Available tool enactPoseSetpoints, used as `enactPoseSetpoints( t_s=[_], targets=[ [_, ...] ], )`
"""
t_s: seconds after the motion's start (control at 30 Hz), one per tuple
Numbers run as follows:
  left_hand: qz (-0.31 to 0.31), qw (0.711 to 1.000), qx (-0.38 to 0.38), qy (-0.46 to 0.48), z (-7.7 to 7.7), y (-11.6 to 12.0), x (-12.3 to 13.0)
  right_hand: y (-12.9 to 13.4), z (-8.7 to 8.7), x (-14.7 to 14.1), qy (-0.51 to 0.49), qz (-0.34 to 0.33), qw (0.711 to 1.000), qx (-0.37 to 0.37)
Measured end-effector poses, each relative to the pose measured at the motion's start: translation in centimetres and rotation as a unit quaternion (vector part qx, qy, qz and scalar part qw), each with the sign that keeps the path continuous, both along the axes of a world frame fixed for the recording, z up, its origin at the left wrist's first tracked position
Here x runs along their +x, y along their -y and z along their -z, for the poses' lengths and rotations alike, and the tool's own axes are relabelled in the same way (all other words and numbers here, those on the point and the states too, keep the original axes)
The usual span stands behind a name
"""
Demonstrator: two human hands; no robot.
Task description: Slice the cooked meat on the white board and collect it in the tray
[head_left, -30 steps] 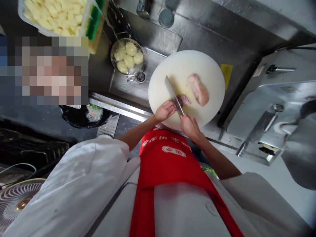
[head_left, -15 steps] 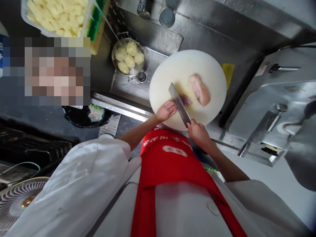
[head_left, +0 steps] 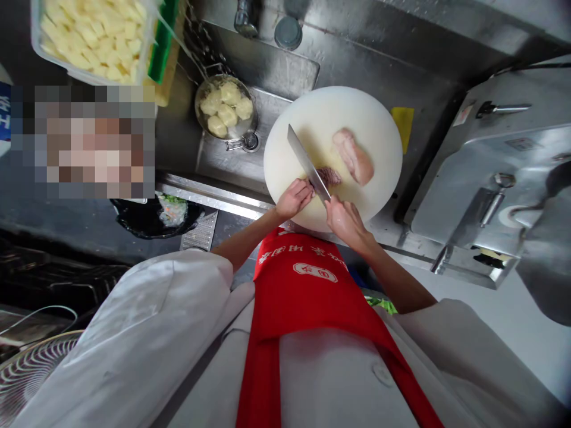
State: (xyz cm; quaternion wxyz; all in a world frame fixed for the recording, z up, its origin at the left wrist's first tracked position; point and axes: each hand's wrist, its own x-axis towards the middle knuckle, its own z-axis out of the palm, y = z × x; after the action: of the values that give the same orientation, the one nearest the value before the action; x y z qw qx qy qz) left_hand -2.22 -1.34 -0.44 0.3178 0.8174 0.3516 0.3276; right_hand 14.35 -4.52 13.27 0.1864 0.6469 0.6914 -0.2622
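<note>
On a round white cutting board (head_left: 375, 113), my right hand (head_left: 345, 221) grips a kitchen knife (head_left: 307, 161) with a broad blade by its handle. The blade points up and to the left across a piece of dark reddish meat (head_left: 330, 175), with thin slices lying just right of it. My left hand (head_left: 294, 199) is closed, fingertips curled against the blade's left side and pressing on the meat's left end, which they mostly hide. A larger pale pink piece of meat (head_left: 354, 159) lies further right on the board, touched by neither hand.
Left of the board, a metal pot (head_left: 198, 113) of peeled potatoes stands in the sink (head_left: 272, 113) under running water. A clear tub (head_left: 38, 35) of cut potato is at upper left. A black bag (head_left: 134, 223) lies on the left and a metal machine (head_left: 473, 184) stands on the right.
The knife has drawn back and changed angle, its tip now further up and left, with my right hand closer to my left. My left hand stays by the meat. The view has shifted slightly.
</note>
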Motion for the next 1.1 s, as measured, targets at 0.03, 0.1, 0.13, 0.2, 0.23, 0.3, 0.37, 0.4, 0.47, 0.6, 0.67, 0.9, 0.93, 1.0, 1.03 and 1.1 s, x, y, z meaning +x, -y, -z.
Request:
enactPoseSetpoints(
  t_s=[0.03, 0.1, 0.13, 0.2, 0.23, 0.3, 0.37, 0.4, 0.47, 0.6, 0.67, 0.9, 0.93, 1.0, 1.03, 1.1],
  targets=[
    [0.001, 1.000, -0.001, 0.000, 0.0, 0.0, 0.0, 0.6, -0.5, 0.2, 0.007, -0.006, 1.000, -0.007],
    [0.004, 1.000, -0.002, 0.005, 0.1, -0.1, 0.0, 2.2, -1.5, 0.9, 0.015, -0.010, 1.000, -0.026],
    [0.004, 1.000, -0.003, 0.008, 0.2, -0.1, 0.0, 3.0, -1.9, 1.4, 0.019, -0.008, 0.999, -0.036],
    [0.004, 1.000, -0.002, 0.008, 0.2, 0.0, 0.0, 4.4, -2.4, 2.2, 0.025, 0.000, 0.998, -0.064],
    [0.004, 1.000, -0.001, 0.006, 0.3, 0.0, 0.0, 4.9, -2.5, 2.6, 0.027, 0.003, 0.997, -0.077],
    [0.004, 1.000, 0.002, 0.002, 0.4, 0.0, 0.0, 5.0, -2.1, 2.6, 0.025, 0.005, 0.996, -0.087],
    [0.003, 1.000, 0.001, 0.002, 0.4, 0.0, 0.0, 3.8, -0.9, 1.5, 0.015, 0.005, 0.997, -0.072],
    [0.002, 1.000, 0.001, 0.004, 0.4, 0.0, 0.0, 2.7, -0.2, 0.7, 0.008, 0.005, 0.998, -0.057],
    [-0.002, 1.000, 0.002, 0.007, 0.4, 0.0, -0.1, 0.2, 1.2, -1.0, -0.012, 0.010, 1.000, -0.025],
    [-0.007, 1.000, 0.014, 0.007, 0.3, 0.0, -0.1, -2.3, 1.5, -1.7, -0.030, 0.023, 0.999, 0.005],
    [-0.004, 1.000, 0.020, 0.007, 0.3, 0.1, 0.0, -1.0, 0.2, -0.6, -0.017, 0.023, 1.000, -0.011],
    [0.001, 1.000, -0.004, 0.005, 0.6, 0.0, 0.1, 4.5, -2.8, 2.4, 0.011, 0.012, 0.997, -0.073],
    [0.002, 1.000, -0.007, 0.006, 0.6, 0.0, 0.1, 4.1, -2.3, 1.9, 0.007, 0.014, 0.997, -0.074],
    [0.001, 1.000, -0.012, 0.008, 0.5, 0.0, 0.0, 2.3, -0.7, 0.3, -0.007, 0.019, 0.998, -0.059],
    [-0.002, 1.000, -0.012, 0.010, 0.4, 0.1, -0.1, 1.3, 0.2, -0.6, -0.016, 0.022, 0.999, -0.041],
    [-0.013, 1.000, -0.012, 0.018, 0.1, 0.3, -0.3, -0.8, 1.9, -2.1, -0.032, 0.034, 0.999, -0.001]
  ],
)
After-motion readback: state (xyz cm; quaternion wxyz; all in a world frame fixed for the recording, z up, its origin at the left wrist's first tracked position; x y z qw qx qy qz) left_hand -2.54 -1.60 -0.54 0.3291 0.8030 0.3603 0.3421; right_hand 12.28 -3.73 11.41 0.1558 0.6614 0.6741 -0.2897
